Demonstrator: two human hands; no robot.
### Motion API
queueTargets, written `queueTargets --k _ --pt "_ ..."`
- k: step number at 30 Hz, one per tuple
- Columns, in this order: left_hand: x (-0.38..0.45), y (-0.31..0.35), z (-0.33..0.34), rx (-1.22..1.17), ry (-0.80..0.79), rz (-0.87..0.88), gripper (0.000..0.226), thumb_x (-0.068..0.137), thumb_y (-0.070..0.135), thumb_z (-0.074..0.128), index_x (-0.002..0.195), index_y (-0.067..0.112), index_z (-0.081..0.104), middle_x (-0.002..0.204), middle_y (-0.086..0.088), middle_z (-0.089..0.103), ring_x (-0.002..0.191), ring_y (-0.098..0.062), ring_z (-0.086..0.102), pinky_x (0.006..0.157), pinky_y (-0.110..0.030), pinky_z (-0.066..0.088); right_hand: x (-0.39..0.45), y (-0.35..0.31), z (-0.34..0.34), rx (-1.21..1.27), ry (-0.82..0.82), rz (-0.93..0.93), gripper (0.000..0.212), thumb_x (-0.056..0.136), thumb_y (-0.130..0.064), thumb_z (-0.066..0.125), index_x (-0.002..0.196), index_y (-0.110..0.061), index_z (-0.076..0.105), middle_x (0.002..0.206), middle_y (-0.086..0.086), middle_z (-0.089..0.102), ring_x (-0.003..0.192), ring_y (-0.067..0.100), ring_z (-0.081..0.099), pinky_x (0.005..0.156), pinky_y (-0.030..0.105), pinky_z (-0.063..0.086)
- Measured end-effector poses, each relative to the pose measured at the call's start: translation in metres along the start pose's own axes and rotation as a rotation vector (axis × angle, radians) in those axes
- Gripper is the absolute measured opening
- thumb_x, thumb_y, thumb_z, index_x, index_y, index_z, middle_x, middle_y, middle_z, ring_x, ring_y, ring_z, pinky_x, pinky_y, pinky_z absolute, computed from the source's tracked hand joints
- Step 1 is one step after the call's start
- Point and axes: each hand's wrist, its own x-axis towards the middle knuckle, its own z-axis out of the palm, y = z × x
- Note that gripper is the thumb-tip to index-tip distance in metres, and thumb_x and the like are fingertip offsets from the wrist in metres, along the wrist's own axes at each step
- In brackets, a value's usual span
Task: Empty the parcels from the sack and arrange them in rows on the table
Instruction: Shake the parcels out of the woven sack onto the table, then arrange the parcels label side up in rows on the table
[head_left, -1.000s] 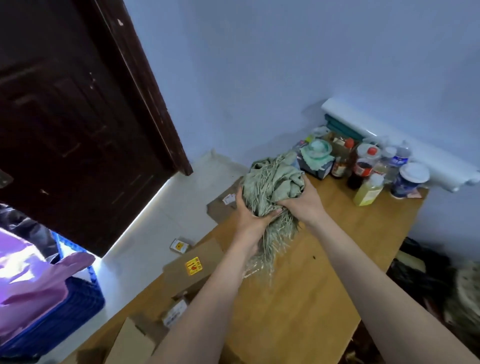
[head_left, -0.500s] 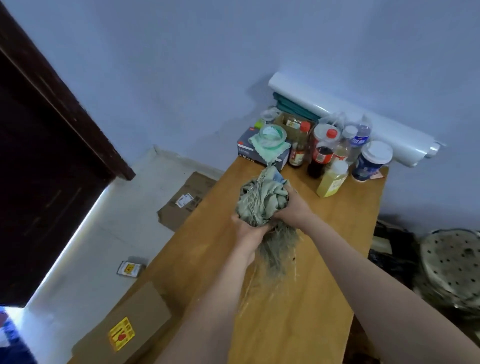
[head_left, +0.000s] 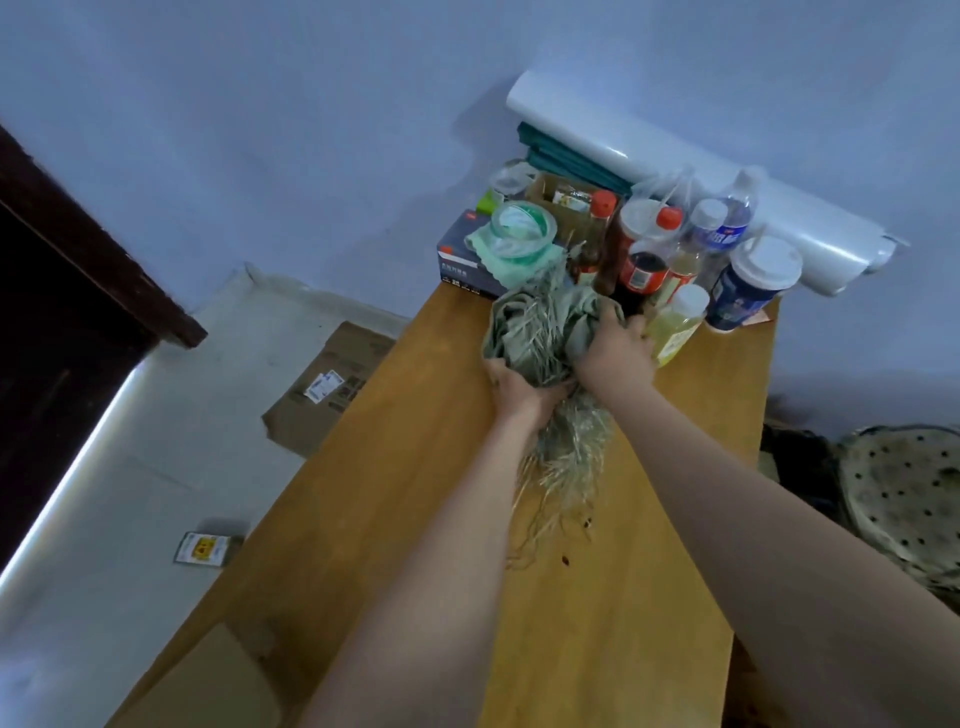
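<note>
Wooden table (head_left: 395, 499) ran to blue wall, bottles (head_left: 670, 249) crowded far end. Crumpled sack (head_left: 540, 327) bunched there; left hand (head_left: 519, 387) and right hand (head_left: 615, 348) both gripped it. Best tuck loose frayed threads, keep clear of bottles.

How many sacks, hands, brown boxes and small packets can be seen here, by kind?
Sack: 1
Hands, left and right, both gripping the sack: 2
Brown boxes, one on the floor, one at the table's near corner: 2
Small packet on the floor: 1
Total: 6
</note>
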Motion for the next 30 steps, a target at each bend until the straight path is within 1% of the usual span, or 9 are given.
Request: queueTargets --k 3,6,11,15,17,20,24,28,30 --pt "0.011 0.002 0.002 0.016 -0.047 0.041 0.092 0.08 0.02 0.079 0.142 0.022 0.011 0.141 -0.008 0.042 0.127 -0.026 0.047 0.103 -0.039 0.045 0.01 0.002 0.006 0.052 0.019 -0.016 0.068 0.092 -0.016 0.053 0.151 -0.024 0.02 0.135 0.022 0.04 0.12 0.045 0.046 0.096 0.051 0.045" --pt "0.013 0.0 -0.003 0.021 -0.076 0.033 0.092 0.084 0.021 0.076 0.146 0.022 0.008 0.145 -0.008 0.038 0.128 -0.025 0.044 0.097 -0.033 0.042 0.014 0.004 0.008 0.051 0.004 -0.004 0.074 0.089 -0.013 0.058 0.151 -0.026 0.017 0.137 0.021 0.039 0.122 0.045 0.045 0.096 0.051 0.044" --pt "0.005 0.013 -0.012 0.089 -0.256 -0.101 0.115 0.082 0.031 0.077 0.15 0.037 -0.016 0.156 -0.001 0.028 0.136 -0.029 0.041 0.104 -0.055 0.042 0.009 -0.001 0.004 -0.047 0.038 0.071 0.083 0.089 -0.013 0.061 0.153 -0.022 0.01 0.148 0.026 0.022 0.131 0.048 0.033 0.104 0.056 0.034" --pt "-0.013 0.025 -0.024 0.18 -0.234 -0.102 0.107 0.086 0.025 0.073 0.149 0.047 -0.011 0.156 0.001 0.03 0.127 -0.029 0.048 0.093 -0.051 0.051 -0.006 -0.016 -0.011 -0.008 0.007 0.107 0.097 0.088 -0.017 0.065 0.156 -0.017 -0.005 0.158 0.028 -0.001 0.144 0.049 0.011 0.115 0.06 0.013" --pt "-0.029 0.032 -0.031 0.254 -0.2 -0.048 0.101 0.089 0.025 0.07 0.153 0.039 -0.008 0.153 -0.002 0.034 0.123 -0.031 0.051 0.093 -0.046 0.052 -0.02 -0.026 -0.023 0.044 -0.014 0.087 0.1 0.088 -0.015 0.064 0.156 -0.018 -0.009 0.159 0.027 -0.011 0.146 0.047 -0.004 0.116 0.064 0.003" --pt "-0.056 0.041 -0.047 0.334 -0.124 0.085 0.083 0.093 0.025 0.064 0.155 0.024 0.01 0.15 -0.009 0.041 0.129 -0.03 0.048 0.098 -0.037 0.045 -0.056 -0.044 -0.034 0.089 0.037 0.005 0.091 0.088 -0.007 0.055 0.156 -0.016 -0.004 0.16 0.025 -0.009 0.147 0.044 -0.006 0.117 0.062 -0.002" --pt "-0.103 0.061 -0.083 0.578 -0.007 0.146 0.052 0.1 0.025 0.048 0.149 0.014 0.031 0.137 -0.015 0.055 0.118 -0.034 0.056 0.083 -0.032 0.045 -0.117 -0.071 -0.036 0.153 0.042 -0.175 0.075 0.092 -0.011 0.052 0.155 -0.012 0.013 0.16 0.021 0.01 0.148 0.039 0.01 0.12 0.054 0.009" --pt "-0.164 0.071 -0.137 0.631 0.099 0.151 0.048 0.101 0.021 0.045 0.147 0.013 0.035 0.142 -0.014 0.05 0.124 -0.029 0.052 0.09 -0.03 0.042 -0.179 -0.102 -0.035 0.224 -0.097 -0.309 0.066 0.09 -0.015 0.057 0.148 -0.003 0.029 0.148 0.023 0.034 0.131 0.04 0.041 0.107 0.05 0.037" --pt "-0.199 0.07 -0.164 0.622 0.159 0.141 0.046 0.1 0.019 0.046 0.145 0.011 0.039 0.142 -0.012 0.051 0.124 -0.028 0.053 0.091 -0.029 0.041 -0.209 -0.118 -0.035 0.228 -0.181 -0.35 0.058 0.09 -0.015 0.056 0.142 0.002 0.035 0.138 0.024 0.044 0.123 0.039 0.049 0.1 0.049 0.044"
